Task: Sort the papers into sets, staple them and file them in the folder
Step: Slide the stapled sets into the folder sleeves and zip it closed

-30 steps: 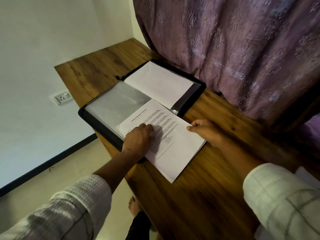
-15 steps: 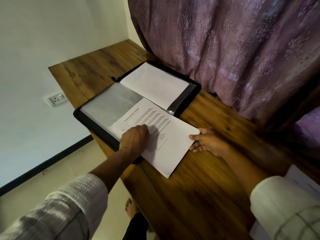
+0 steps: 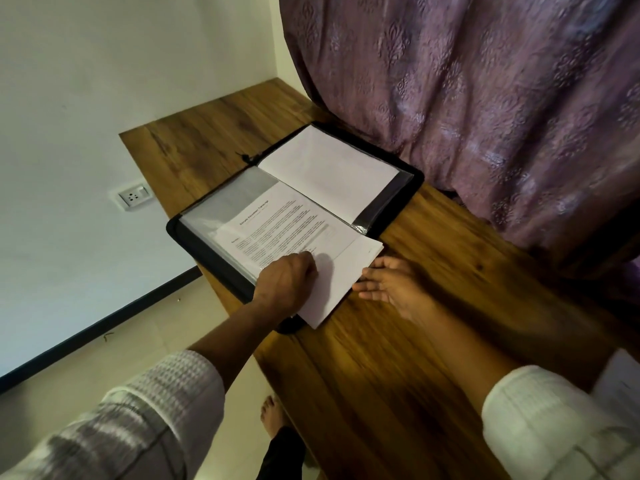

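Note:
A black folder [image 3: 207, 258] lies open on the wooden table [image 3: 381, 375], with clear sleeves on both sides. A printed paper set [image 3: 294, 220] lies slanted over the folder's left side, its upper part under the clear sleeve [image 3: 221, 209] and its lower corner hanging past the folder onto the table. My left hand [image 3: 284, 289] sits on the set's near part with fingers curled, holding it down. My right hand [image 3: 388, 285] lies flat on the table, straight fingers touching the set's right edge. A blank white sheet [image 3: 329, 164] fills the right sleeve.
A purple curtain [image 3: 485, 98] hangs along the table's far side, close behind the folder. More white papers [image 3: 620, 382] show at the right edge by my sleeve. A wall socket [image 3: 132, 196] is on the white wall at left. My bare foot [image 3: 272, 414] is on the floor.
The paper set has slid up and left, deeper into the folder's left sleeve. My right hand let go of the set's right edge and now touches it with flat fingers.

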